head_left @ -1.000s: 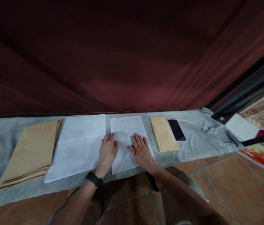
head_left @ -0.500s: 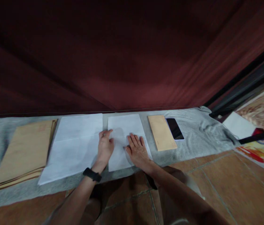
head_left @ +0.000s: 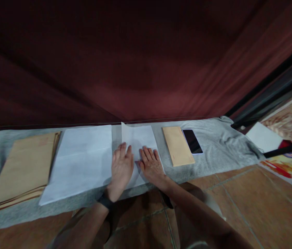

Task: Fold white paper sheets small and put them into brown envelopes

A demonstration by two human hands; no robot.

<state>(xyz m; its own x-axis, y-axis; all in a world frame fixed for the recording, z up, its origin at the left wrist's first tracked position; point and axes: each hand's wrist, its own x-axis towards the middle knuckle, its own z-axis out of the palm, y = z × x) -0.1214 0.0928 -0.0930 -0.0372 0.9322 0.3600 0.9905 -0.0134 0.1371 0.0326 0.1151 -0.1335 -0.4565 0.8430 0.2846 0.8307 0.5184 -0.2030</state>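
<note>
Grey cloth-covered counter (head_left: 226, 148), L to R: tan kraft-paper envelope stack (head_left: 26, 162), faint reddish print, unreadable; large creased white paper (head_left: 83, 155). Left hand (head_left: 122, 166), fingers extended, can't tell if pinching, on narrower white paper sheet (head_left: 144, 136), far-left corner raised. Right hand (head_left: 153, 168) flat on it, fingers slightly spread. Small tan envelope (head_left: 178, 145), red mark illegible.

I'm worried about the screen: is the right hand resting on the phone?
No: the right hand lies on the narrower white sheet, with the small envelope between it and the phone.
</note>
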